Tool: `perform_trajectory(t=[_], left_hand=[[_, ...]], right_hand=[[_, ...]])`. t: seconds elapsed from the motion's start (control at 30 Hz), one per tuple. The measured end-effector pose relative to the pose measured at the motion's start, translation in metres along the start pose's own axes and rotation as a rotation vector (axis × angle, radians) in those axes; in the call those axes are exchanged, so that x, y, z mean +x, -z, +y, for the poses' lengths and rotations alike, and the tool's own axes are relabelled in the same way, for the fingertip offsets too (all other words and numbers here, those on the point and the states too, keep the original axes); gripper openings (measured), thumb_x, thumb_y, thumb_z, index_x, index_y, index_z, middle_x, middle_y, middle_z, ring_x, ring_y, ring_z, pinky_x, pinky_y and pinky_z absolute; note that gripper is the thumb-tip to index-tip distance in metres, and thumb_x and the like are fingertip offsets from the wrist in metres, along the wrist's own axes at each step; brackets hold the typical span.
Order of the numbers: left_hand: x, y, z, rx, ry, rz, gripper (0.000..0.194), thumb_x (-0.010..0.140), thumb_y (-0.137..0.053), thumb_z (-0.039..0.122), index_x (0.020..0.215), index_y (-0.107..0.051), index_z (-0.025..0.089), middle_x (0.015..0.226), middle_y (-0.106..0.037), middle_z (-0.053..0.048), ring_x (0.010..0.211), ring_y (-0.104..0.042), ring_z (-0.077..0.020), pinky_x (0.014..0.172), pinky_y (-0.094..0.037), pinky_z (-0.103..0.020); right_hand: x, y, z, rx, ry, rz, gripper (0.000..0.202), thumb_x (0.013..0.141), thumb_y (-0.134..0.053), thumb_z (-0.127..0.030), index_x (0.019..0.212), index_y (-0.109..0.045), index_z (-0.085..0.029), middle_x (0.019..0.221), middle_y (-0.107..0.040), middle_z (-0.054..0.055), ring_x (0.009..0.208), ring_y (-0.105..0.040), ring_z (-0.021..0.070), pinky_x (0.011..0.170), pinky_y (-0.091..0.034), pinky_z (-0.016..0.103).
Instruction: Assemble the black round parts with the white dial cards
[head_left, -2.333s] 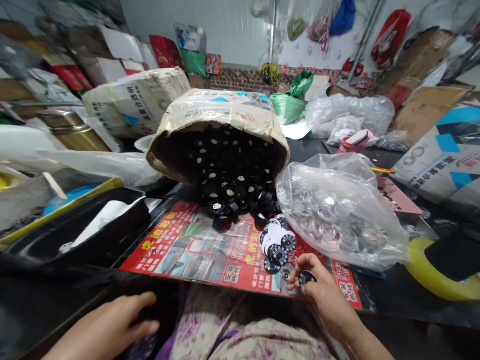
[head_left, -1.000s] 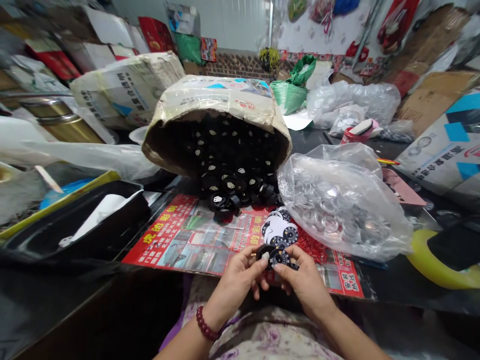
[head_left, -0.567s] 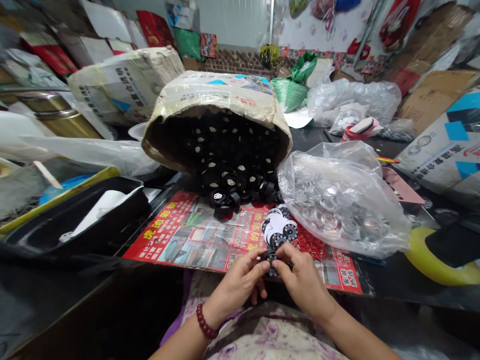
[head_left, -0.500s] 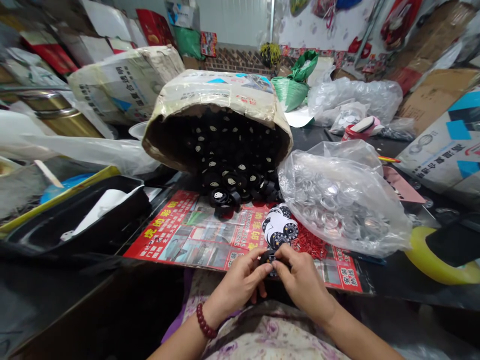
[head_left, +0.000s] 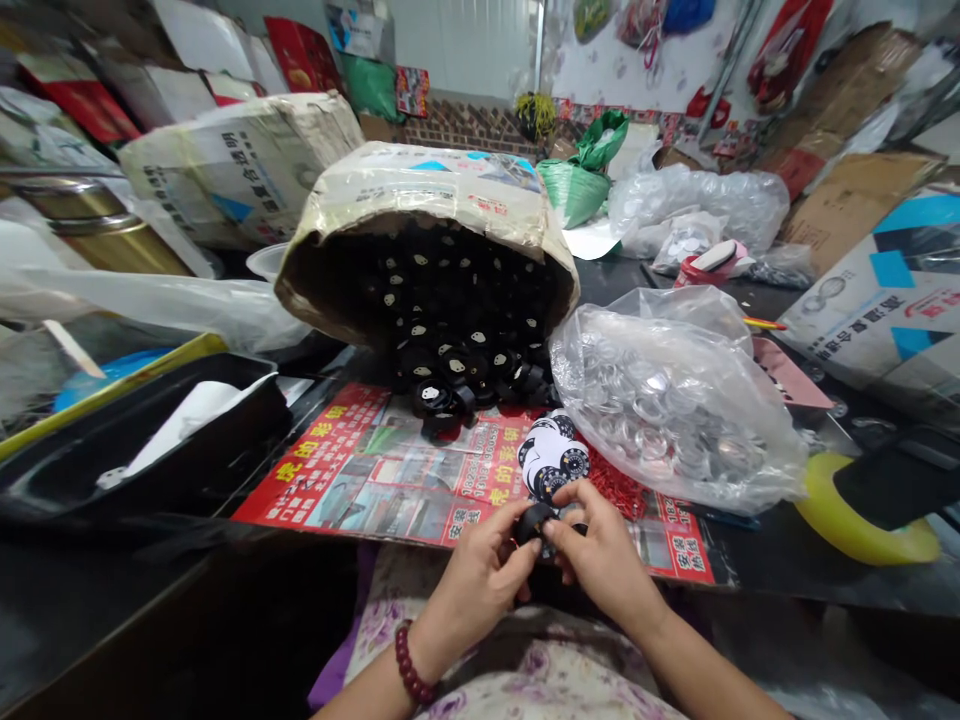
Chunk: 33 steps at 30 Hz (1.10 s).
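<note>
My left hand (head_left: 484, 560) grips a small black round casing (head_left: 534, 522) at the front edge of the table. The thumb and fingers of my right hand (head_left: 604, 550) close against the same casing from the right. Another dark piece shows between my right fingers, partly hidden, and I cannot make out what it is. Just beyond my hands lie several flat printed dial discs (head_left: 574, 462), black and white, overlapping. Beside them is a heap of small red pieces (head_left: 619, 487). Black round casings (head_left: 431, 395) spill from a tipped carton (head_left: 442, 190) in front.
On the right sits a clear plastic bag (head_left: 675, 400) of shiny rings, then a yellow tape roll (head_left: 862, 535) with a black phone-like object (head_left: 892, 480) over it. A black tray (head_left: 187, 440) with white paper stands left. Red printed cardboard (head_left: 337, 480) covers the work area.
The black casing has turned between my fingers and shows more of its dark side. My right fingers have spread a little around it. The whole view has shifted slightly.
</note>
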<state>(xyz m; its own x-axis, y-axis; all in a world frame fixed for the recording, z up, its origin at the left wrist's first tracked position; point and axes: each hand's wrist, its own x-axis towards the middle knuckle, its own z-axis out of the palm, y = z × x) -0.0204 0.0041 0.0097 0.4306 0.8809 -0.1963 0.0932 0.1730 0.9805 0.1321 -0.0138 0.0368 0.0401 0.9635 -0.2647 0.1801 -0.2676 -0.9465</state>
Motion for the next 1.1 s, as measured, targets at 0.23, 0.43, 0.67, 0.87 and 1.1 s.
perform_trajectory(t=[0.23,0.43,0.67,0.87,1.1], left_hand=[[-0.008,0.001,-0.002,0.063,-0.066,0.021,0.027,0.081,-0.055,0.030,0.105,-0.061,0.021,0.053,-0.054,0.004,0.033,-0.043,-0.0068,0.033,-0.034,-0.018],[0.000,0.006,0.005,-0.292,0.101,0.114,0.029,0.079,-0.058,0.034,0.104,-0.054,0.020,0.046,-0.051,0.008,0.028,-0.040,-0.0062,0.028,-0.030,-0.015],[0.008,0.001,0.006,-0.308,0.072,0.153,0.034,0.071,-0.070,0.033,0.096,-0.051,0.020,0.059,-0.054,0.009,0.030,-0.039,-0.0025,0.028,-0.033,-0.014],[0.007,0.002,0.003,-0.213,0.096,0.147,0.028,0.071,-0.070,0.031,0.090,-0.053,0.018,0.058,-0.054,0.008,0.027,-0.033,0.0006,0.026,-0.026,-0.012],[0.016,0.005,0.022,-0.505,0.197,0.058,0.036,0.074,-0.064,0.025,0.105,-0.048,0.018,0.072,-0.069,-0.003,0.042,-0.057,-0.0096,0.035,-0.044,-0.017]], right_hand=[[-0.009,0.002,0.005,-0.087,0.099,-0.087,0.014,0.082,-0.055,-0.027,0.074,-0.060,-0.016,0.057,-0.051,-0.004,0.048,-0.045,0.0080,0.045,-0.034,0.018],[-0.012,0.036,0.010,-0.355,0.291,0.003,0.013,0.084,-0.052,-0.021,0.077,-0.063,-0.018,0.070,-0.060,0.000,0.067,-0.053,0.0133,0.063,-0.039,0.024],[0.011,0.071,0.024,-0.854,0.323,0.328,0.017,0.085,-0.046,-0.016,0.076,-0.061,-0.018,0.080,-0.058,0.006,0.080,-0.054,0.0208,0.072,-0.039,0.033],[0.028,0.062,0.033,-0.968,0.409,0.361,0.019,0.081,-0.043,-0.012,0.069,-0.053,-0.022,0.075,-0.053,0.005,0.076,-0.051,0.0220,0.066,-0.039,0.034],[0.031,0.067,0.039,-0.976,0.506,0.341,0.016,0.078,-0.044,-0.011,0.071,-0.051,-0.023,0.075,-0.052,0.004,0.073,-0.049,0.0211,0.063,-0.037,0.033]])
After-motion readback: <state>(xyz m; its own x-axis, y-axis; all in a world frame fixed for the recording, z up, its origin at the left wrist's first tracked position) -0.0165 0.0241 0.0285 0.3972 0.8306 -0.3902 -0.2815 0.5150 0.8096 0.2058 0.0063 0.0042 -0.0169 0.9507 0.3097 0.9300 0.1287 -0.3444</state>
